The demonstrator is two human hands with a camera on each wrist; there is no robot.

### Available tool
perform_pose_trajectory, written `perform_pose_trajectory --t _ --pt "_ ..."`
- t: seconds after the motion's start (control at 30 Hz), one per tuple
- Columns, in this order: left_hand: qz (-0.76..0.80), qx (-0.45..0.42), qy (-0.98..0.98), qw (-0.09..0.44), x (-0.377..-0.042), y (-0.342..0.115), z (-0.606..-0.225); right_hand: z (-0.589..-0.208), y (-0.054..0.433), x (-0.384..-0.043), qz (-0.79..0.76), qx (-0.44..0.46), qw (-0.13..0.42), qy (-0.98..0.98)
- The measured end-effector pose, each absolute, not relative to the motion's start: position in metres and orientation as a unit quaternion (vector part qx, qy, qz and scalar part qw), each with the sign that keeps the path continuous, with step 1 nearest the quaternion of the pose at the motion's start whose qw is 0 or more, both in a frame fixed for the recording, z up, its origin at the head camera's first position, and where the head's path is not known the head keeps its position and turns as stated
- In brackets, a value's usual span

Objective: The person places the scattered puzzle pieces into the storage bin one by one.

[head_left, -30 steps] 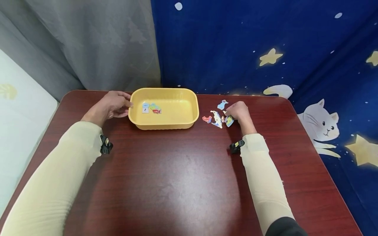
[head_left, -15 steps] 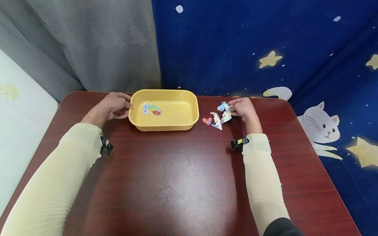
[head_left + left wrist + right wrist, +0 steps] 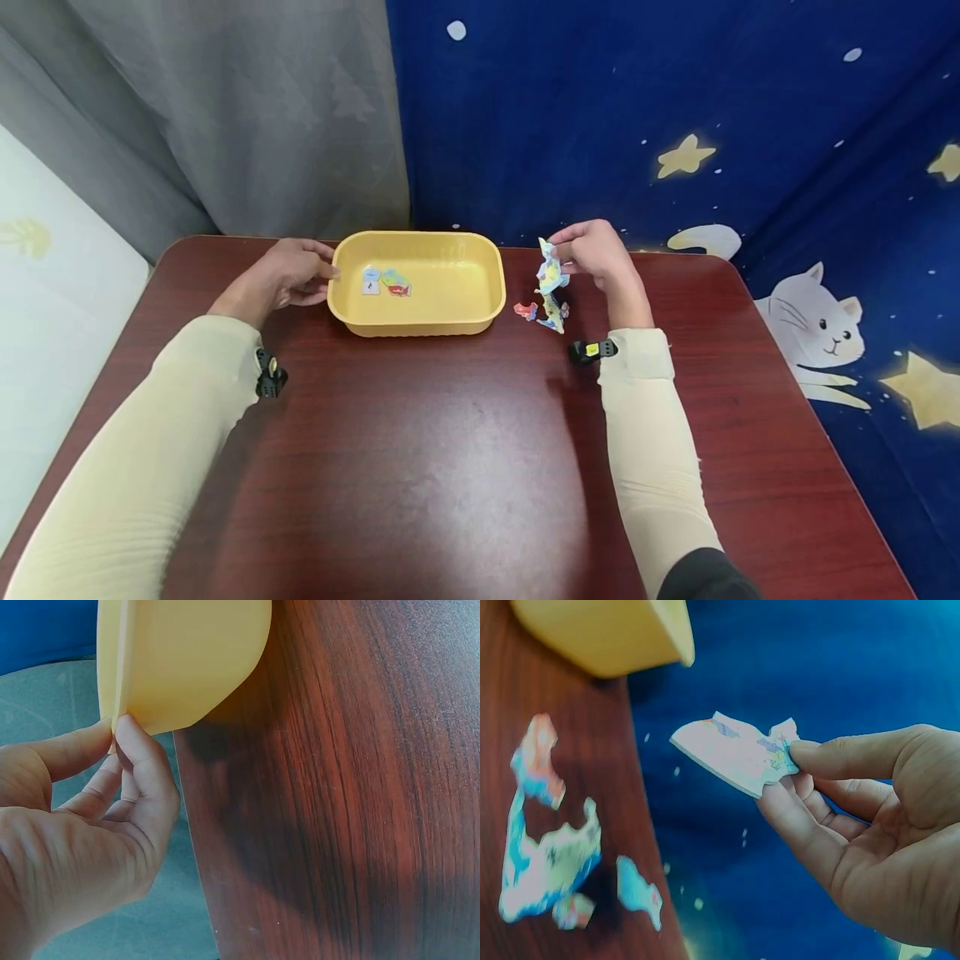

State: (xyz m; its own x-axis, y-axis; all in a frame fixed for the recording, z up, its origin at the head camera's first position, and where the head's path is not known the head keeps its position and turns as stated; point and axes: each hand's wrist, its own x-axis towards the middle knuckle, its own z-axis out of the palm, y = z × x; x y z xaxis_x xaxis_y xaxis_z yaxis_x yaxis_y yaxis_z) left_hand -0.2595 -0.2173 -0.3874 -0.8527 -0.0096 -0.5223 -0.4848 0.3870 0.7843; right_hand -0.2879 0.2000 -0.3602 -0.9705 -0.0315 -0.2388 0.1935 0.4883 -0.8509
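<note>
My left hand [image 3: 288, 271] pinches the left rim of a yellow plastic tub [image 3: 417, 323] between thumb and fingers, as the left wrist view also shows. A pale, map-like puzzle piece [image 3: 735, 752] with a jagged edge is pinched between thumb and fingers of my right hand [image 3: 596, 254], raised above the table. Under it on the table lie a red and blue piece [image 3: 538, 759], a large white and blue piece [image 3: 551, 866], a light blue piece [image 3: 637, 891] and a small piece [image 3: 574, 911]. Inside the tub, towards its left, several coloured pieces [image 3: 396, 283] lie flat.
The dark red wooden table [image 3: 420, 467] extends towards me. Behind its far edge hang a grey curtain [image 3: 300, 125] and a blue one [image 3: 562, 125] with stars and a cat. A black wrist camera [image 3: 592, 351] sits on the right sleeve.
My right hand has picked up the pale puzzle piece from the group at the right and carried it up and leftwards. My left hand keeps its grip on the tub.
</note>
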Motion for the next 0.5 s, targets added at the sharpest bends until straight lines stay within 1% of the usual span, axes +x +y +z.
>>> perform_pose_trajectory --t 0.23,0.5 --pt "0.531 -0.154 0.803 0.221 -0.260 -0.218 -0.390 -0.354 0.178 -0.293 -0.543 0.030 0.103 0.833" --pt "0.531 -0.154 0.805 0.217 -0.258 -0.218 -0.389 -0.360 0.148 -0.298 -0.587 0.032 0.123 0.799"
